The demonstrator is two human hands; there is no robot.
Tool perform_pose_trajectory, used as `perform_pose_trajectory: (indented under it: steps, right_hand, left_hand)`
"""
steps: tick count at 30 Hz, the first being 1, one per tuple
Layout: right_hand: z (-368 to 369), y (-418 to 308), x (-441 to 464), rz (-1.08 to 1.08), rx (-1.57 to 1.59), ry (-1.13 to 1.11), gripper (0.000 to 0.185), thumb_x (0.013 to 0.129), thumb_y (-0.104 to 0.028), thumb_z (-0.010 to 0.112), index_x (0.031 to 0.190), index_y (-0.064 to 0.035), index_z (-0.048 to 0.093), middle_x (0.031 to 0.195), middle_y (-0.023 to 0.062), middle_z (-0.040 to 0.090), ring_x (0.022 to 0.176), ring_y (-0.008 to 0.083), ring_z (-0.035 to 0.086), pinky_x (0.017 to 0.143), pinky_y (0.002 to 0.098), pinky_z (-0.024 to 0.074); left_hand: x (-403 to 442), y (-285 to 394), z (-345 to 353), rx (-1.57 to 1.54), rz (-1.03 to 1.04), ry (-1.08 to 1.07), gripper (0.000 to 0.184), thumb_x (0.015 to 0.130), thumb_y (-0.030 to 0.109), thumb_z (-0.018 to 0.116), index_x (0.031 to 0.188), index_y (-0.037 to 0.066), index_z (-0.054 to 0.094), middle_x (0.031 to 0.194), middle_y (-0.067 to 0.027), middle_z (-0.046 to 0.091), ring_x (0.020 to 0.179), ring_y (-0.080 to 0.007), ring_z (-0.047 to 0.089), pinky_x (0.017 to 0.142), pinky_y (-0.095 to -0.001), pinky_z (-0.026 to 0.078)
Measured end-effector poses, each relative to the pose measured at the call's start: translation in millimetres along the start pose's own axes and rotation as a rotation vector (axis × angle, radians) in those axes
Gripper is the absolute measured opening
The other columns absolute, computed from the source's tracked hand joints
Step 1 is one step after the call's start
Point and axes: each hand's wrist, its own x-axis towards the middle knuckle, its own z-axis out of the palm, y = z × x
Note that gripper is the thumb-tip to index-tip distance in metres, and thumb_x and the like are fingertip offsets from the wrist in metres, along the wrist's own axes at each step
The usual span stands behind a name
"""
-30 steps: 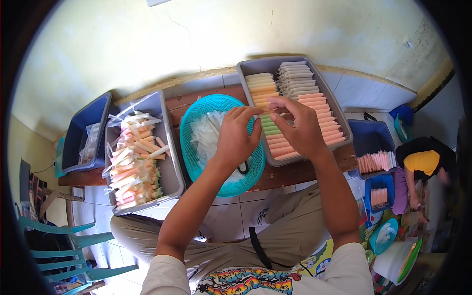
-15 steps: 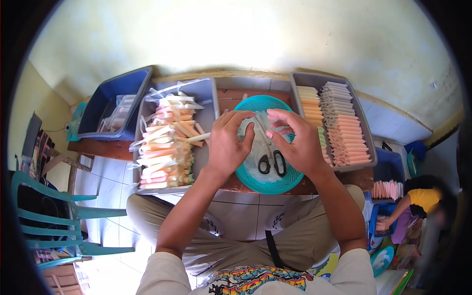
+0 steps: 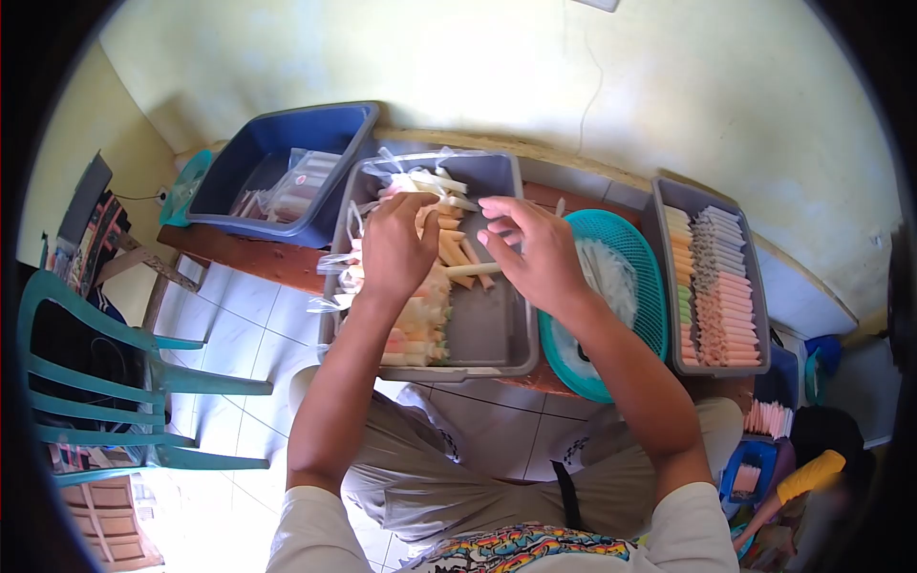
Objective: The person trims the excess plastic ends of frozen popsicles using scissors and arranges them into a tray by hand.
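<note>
Many filled plastic tubes (image 3: 415,329): heaped in the left part of the near grey tub (image 3: 482,325), orange, pink, pale yellow and white, with loose clear ends poking over the tub's left wall.
Pale tube (image 3: 470,270): sticks out from the heap toward my right hand; I cannot tell if they touch.
My left hand (image 3: 396,250): above the heap, open, fingers loosely bent, thumb apart from them.
My right hand (image 3: 537,253): over the tub's right side, open, fingers bent toward my left hand, well apart from it.
Turquoise basket (image 3: 651,306): just right of the tub, holding clear plastic (image 3: 616,286) and a dark handle (image 3: 583,353) partly hidden by my right forearm.
Far grey tub (image 3: 673,349): right of the basket, with stacked tubes (image 3: 731,296) in yellow, orange, green, pink and whitish rows.
Blue tub (image 3: 258,172): on the left, tilted, with clear packs (image 3: 310,181) inside.
Bench (image 3: 258,260): reddish wood, under the tubs and basket.
Turquoise chair (image 3: 95,382): on the floor (image 3: 224,334), to my left.
Another person (image 3: 812,477): lower right, yellow sleeve, one arm reaching down near a small blue tub (image 3: 748,454) of pink tubes.
</note>
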Motion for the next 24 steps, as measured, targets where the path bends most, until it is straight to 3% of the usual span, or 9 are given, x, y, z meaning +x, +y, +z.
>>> perform_pose_trajectory:
  steps: [2, 4, 12, 19, 21, 24]
  right_hand:
    - [27.6, 12.8, 17.9, -0.007, -0.025, 0.019, 0.033, 0.094, -0.009, 0.081, 0.124, -0.0015, 0.072, 0.109, 0.0192, 0.078, 0.092, 0.0327, 0.078, 0.080, 0.0419, 0.0638]
    - [50.1, 21.7, 37.2, -0.014, -0.097, -0.013, 0.033, 0.095, -0.009, 0.080, 0.126, -0.0027, 0.073, 0.111, 0.0186, 0.078, 0.093, 0.0316, 0.078, 0.081, 0.0407, 0.0644]
    - [115.3, 59.7, 87.5, -0.017, -0.286, -0.089, 0.024, 0.089, -0.006, 0.080, 0.113, -0.0034, 0.080, 0.106, 0.0215, 0.077, 0.095, 0.0439, 0.075, 0.085, 0.0507, 0.0613]
    - [138.6, 82.3, 84.0, 0.010, -0.302, -0.099, 0.017, 0.088, -0.007, 0.078, 0.105, -0.0034, 0.082, 0.095, 0.0223, 0.077, 0.089, 0.0452, 0.075, 0.082, 0.0510, 0.0613]
    - [138.2, 86.1, 84.4, 0.047, -0.275, -0.149, 0.010, 0.090, -0.008, 0.074, 0.096, -0.0029, 0.080, 0.096, 0.0224, 0.076, 0.094, 0.0441, 0.075, 0.088, 0.0530, 0.0605]
    - [140.0, 89.0, 84.1, -0.012, -0.271, -0.095, 0.012, 0.091, -0.009, 0.075, 0.098, -0.0026, 0.082, 0.094, 0.0236, 0.076, 0.090, 0.0440, 0.075, 0.087, 0.0519, 0.0605]
  left_hand:
    - [9.1, -23.5, -5.8, 0.104, -0.013, -0.013, 0.019, 0.096, 0.009, 0.075, 0.114, 0.004, 0.079, 0.109, -0.0162, 0.078, 0.101, -0.0375, 0.075, 0.092, -0.0468, 0.059]
    - [17.2, -42.8, -9.1, 0.225, -0.041, -0.048, 0.019, 0.097, 0.012, 0.073, 0.113, 0.004, 0.081, 0.111, -0.0142, 0.079, 0.102, -0.0390, 0.075, 0.092, -0.0481, 0.059]
    - [26.3, -102.8, -0.2, 0.109, -0.116, -0.148, 0.018, 0.098, 0.009, 0.068, 0.108, 0.002, 0.082, 0.105, -0.0184, 0.079, 0.097, -0.0420, 0.075, 0.089, -0.0511, 0.059]
    - [17.6, -113.7, 14.7, 0.056, -0.171, -0.194, 0.020, 0.097, 0.006, 0.066, 0.107, -0.001, 0.081, 0.098, -0.0241, 0.078, 0.094, -0.0451, 0.075, 0.088, -0.0526, 0.059]
    - [16.2, -115.4, 17.9, 0.019, -0.210, -0.210, 0.020, 0.097, 0.006, 0.066, 0.108, -0.001, 0.081, 0.097, -0.0248, 0.078, 0.093, -0.0454, 0.075, 0.087, -0.0531, 0.059]
    - [14.3, -116.5, 21.5, 0.035, -0.231, -0.187, 0.020, 0.098, 0.007, 0.066, 0.108, -0.002, 0.081, 0.097, -0.0253, 0.077, 0.093, -0.0455, 0.074, 0.086, -0.0533, 0.058]
